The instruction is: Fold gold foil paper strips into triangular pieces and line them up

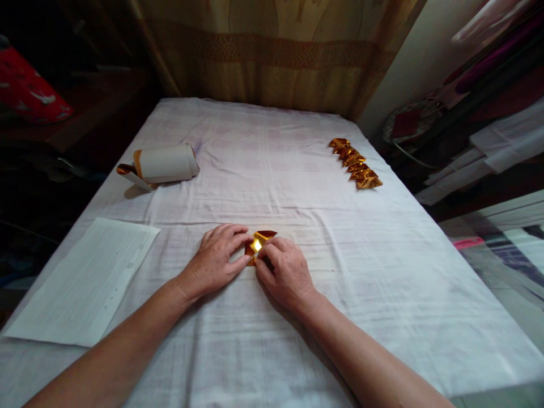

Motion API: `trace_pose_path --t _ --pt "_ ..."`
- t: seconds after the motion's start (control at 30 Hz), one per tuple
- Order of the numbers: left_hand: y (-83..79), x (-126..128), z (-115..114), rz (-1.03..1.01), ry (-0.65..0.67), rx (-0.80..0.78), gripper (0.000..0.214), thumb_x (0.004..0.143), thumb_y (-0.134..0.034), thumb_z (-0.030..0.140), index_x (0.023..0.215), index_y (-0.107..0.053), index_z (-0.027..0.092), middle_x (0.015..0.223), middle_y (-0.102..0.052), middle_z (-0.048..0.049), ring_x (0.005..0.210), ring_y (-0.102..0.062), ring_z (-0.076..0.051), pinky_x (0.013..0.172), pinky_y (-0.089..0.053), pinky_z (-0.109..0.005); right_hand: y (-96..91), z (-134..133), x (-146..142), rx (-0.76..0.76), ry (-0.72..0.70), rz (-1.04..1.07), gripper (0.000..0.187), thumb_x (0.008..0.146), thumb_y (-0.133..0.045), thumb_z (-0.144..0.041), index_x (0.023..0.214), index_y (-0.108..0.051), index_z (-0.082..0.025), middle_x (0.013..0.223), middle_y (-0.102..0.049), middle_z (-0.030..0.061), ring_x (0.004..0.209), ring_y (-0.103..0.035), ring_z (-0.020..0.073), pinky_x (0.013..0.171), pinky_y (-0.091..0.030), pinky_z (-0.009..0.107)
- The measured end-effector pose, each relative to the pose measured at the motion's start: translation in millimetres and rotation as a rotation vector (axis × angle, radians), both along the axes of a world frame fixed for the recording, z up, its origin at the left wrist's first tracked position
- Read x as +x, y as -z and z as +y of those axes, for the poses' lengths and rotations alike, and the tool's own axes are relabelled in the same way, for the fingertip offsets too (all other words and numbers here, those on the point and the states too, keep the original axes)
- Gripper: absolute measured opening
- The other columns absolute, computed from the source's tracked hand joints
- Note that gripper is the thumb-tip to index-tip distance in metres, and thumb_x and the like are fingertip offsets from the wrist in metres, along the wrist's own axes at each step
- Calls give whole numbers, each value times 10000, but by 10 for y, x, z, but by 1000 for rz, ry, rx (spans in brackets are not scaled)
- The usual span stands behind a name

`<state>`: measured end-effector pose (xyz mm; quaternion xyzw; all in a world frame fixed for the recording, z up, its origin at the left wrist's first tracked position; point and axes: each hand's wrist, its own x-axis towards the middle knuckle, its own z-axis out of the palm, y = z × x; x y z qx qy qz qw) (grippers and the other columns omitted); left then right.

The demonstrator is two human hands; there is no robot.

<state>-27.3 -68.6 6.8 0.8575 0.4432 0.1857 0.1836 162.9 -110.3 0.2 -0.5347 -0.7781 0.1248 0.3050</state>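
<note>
A small piece of shiny gold foil paper [257, 243], partly folded, lies on the white cloth between my hands. My left hand [221, 252] grips its left side with thumb and fingertips. From the right, my right hand [287, 266] pinches the near right part of the foil, its fingers curled. Some of the paper's edges are hidden under my fingertips. At the far right of the table, several folded gold foil pieces [356, 164] sit in a slanting row.
A roll of white-backed gold paper [165, 163] lies at the back left. Nearer, a printed sheet [85, 283] rests flat by the left edge. The cloth-covered table [263, 153] ends at a curtain [272, 51]. A red patterned bottle [34, 85] stands on a side surface.
</note>
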Motion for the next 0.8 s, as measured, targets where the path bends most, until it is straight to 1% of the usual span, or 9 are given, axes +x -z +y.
trace_pose_path --t 0.4,0.5,0.6,0.7,0.8 --pt "9 -12 -8 16 2 3 363 866 -641 350 1216 -633 258 1324 -603 -62 1252 -508 -260 1067 -381 -450 -29 5 -13 -25 16 -22 76 859 -615 -181 786 -621 -200 860 -645 61 834 -569 216 748 -429 342" --pt "8 -8 -8 21 -6 2 363 858 -657 340 1209 -632 253 1327 -601 -64 1257 -506 -260 1064 -383 -449 -37 -3 -16 -26 15 -19 48 859 -630 -208 812 -627 -200 878 -648 65 849 -570 222 755 -428 347" --pt "-1 5 -8 31 -11 -11 366 847 -674 329 1202 -632 254 1325 -602 -65 1261 -505 -260 1059 -384 -450 -46 -7 -11 -43 2 -3 58 876 -618 -231 827 -628 -202 887 -643 67 860 -566 227 767 -430 356" --pt "-16 24 -15 41 -22 -18 365 840 -681 322 1196 -631 262 1319 -604 -61 1258 -508 -259 1053 -386 -451 -42 -6 16 -78 -28 47 38 873 -596 -184 862 -631 -194 916 -638 75 896 -567 233 797 -437 367" --pt "-29 39 -20 46 -36 -20 345 840 -679 321 1178 -637 261 1311 -608 -58 1253 -512 -258 1051 -385 -454 -13 1 64 -100 -70 115 94 861 -566 -127 888 -629 -191 937 -638 79 926 -571 231 828 -448 373"
